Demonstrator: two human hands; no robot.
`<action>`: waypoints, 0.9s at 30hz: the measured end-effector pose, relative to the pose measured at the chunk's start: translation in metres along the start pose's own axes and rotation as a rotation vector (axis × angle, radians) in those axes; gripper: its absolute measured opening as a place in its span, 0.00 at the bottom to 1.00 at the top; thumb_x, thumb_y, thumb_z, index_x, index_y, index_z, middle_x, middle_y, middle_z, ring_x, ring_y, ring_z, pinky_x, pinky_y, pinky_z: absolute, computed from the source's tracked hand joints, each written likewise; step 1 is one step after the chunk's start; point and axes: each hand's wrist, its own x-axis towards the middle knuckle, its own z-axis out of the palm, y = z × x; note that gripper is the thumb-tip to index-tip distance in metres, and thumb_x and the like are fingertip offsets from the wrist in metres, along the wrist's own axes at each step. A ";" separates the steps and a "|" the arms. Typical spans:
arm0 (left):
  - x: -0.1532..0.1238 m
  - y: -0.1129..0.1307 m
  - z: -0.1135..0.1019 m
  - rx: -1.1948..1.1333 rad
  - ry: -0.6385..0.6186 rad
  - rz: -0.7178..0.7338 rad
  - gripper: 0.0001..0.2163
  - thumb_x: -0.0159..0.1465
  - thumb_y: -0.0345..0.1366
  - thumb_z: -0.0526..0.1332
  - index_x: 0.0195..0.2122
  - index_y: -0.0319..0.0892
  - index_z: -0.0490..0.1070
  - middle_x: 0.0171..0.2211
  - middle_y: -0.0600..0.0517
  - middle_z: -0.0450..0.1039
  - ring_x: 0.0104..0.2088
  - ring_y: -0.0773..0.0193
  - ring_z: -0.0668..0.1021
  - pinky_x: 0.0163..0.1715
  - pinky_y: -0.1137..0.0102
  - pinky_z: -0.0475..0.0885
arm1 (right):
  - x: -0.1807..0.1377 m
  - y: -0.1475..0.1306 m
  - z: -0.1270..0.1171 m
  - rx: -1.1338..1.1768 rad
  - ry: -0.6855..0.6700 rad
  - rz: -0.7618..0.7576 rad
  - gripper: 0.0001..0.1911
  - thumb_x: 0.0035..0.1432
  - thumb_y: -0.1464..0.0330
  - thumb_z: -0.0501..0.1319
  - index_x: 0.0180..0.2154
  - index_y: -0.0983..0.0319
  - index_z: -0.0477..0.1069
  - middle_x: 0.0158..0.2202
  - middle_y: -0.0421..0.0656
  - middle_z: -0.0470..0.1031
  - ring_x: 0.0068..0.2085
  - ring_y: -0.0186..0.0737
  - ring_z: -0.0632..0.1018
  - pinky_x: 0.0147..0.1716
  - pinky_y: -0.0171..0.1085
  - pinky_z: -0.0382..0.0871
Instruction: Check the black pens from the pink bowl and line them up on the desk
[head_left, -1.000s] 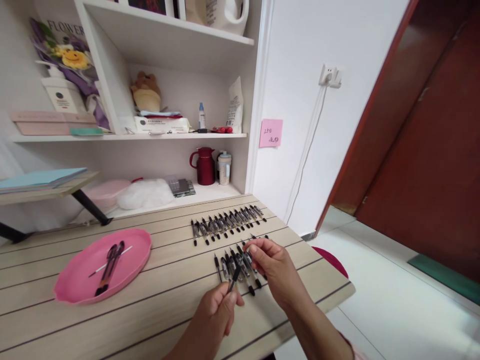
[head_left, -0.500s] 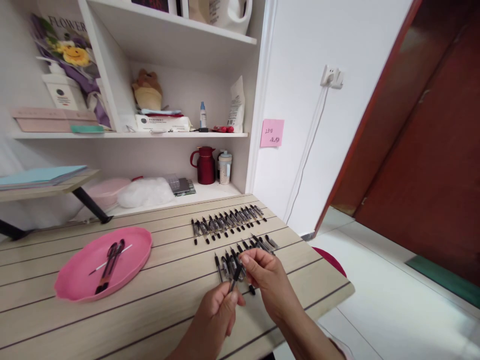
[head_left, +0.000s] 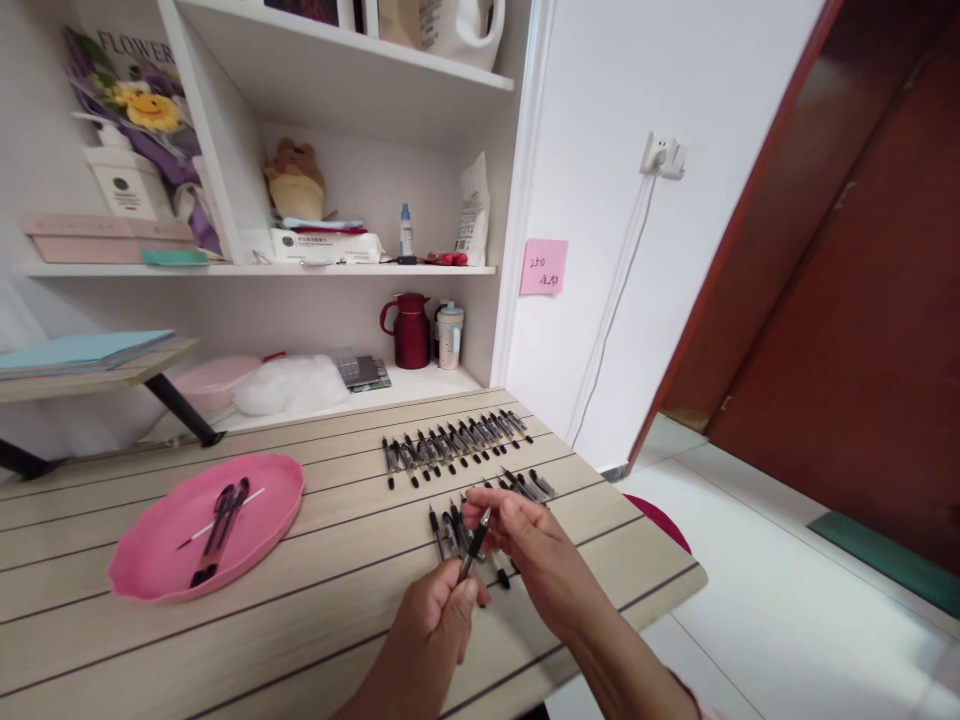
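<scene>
My left hand (head_left: 442, 610) is closed around the lower part of a pen (head_left: 475, 548), which tilts up and to the right with its dark grip and silver tip showing. My right hand (head_left: 529, 535) is beside that tip, its fingers extended behind it and the thumb apart from them. Under and behind my hands lies a near row of black pens and pen parts (head_left: 436, 530), partly hidden by the right hand. Farther back, a longer row of clear-barrelled black pens (head_left: 450, 448) lies side by side on the table.
A pink scalloped plate (head_left: 277, 500) at the left holds two capped pens (head_left: 221, 530) and a thin white refill. The striped wooden table (head_left: 337, 640) ends at a rounded right corner. Behind it stands a shelf (head_left: 442, 385) with a red jug (head_left: 412, 330) and a cup (head_left: 450, 335).
The fingers of my right hand have loosened from a pinch at the pen's upper end and spread, uncovering the silver tip. My left hand stays nearly in place, still holding the pen.
</scene>
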 end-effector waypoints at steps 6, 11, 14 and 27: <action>-0.001 -0.003 0.002 -0.065 -0.033 -0.005 0.14 0.58 0.47 0.53 0.28 0.40 0.66 0.10 0.62 0.53 0.13 0.73 0.54 0.15 0.75 0.47 | 0.003 0.005 -0.002 0.025 0.019 0.002 0.12 0.43 0.61 0.67 0.26 0.64 0.74 0.25 0.42 0.73 0.27 0.33 0.68 0.30 0.34 0.61; 0.000 -0.003 0.001 -0.046 -0.052 0.018 0.14 0.58 0.47 0.53 0.28 0.40 0.65 0.10 0.62 0.52 0.13 0.74 0.53 0.15 0.75 0.47 | 0.002 0.005 0.001 0.089 -0.018 -0.002 0.13 0.42 0.60 0.67 0.29 0.63 0.73 0.29 0.43 0.74 0.32 0.36 0.71 0.33 0.34 0.63; -0.001 -0.003 0.000 -0.050 -0.054 0.003 0.14 0.58 0.47 0.52 0.28 0.40 0.65 0.10 0.63 0.52 0.12 0.74 0.53 0.15 0.75 0.47 | 0.001 0.003 0.000 0.149 -0.078 0.022 0.15 0.44 0.61 0.66 0.34 0.63 0.74 0.33 0.45 0.75 0.35 0.38 0.72 0.37 0.37 0.63; -0.003 -0.004 -0.001 -0.021 -0.056 -0.013 0.15 0.58 0.48 0.52 0.28 0.40 0.65 0.10 0.62 0.53 0.12 0.74 0.54 0.15 0.75 0.47 | 0.000 0.005 -0.001 0.118 -0.075 -0.012 0.10 0.39 0.66 0.69 0.25 0.62 0.71 0.29 0.41 0.73 0.31 0.36 0.71 0.34 0.35 0.64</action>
